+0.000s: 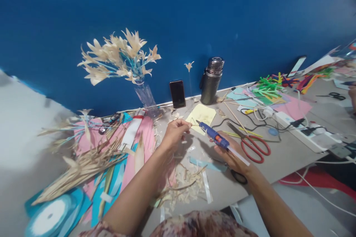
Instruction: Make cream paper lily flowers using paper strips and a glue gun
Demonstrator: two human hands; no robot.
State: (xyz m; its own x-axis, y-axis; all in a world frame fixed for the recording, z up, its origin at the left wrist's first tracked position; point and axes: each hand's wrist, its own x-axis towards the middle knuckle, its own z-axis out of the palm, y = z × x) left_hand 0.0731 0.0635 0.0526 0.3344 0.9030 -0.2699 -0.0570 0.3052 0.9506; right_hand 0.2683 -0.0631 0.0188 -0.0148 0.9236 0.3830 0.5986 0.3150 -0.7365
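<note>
My right hand (226, 152) is wrapped round a blue hot glue gun (214, 134), with a clear glue stick (238, 156) poking out of its back end. The gun's nozzle points left, close to the fingertips of my left hand (176, 133). Those fingers are pinched on a small, thin pale strip (194, 123), whose exact kind is too small to tell. Beneath the nozzle lies a yellow paper sheet (207, 114). Red-handled scissors (254, 144) rest just right of my right hand, and another pair with dark handles (238, 177) is partly hidden under that wrist.
Pale dried-leaf flowers (119, 57) stand in a clear bottle (146, 98). A phone (177, 94) and a flask (213, 81) stand by the blue wall. Dried husks (83, 170), a ribbon roll (50, 216), scraps (186, 185), and a power strip (303, 133) with cables surround the hands. Another person's hand (352, 94) shows far right.
</note>
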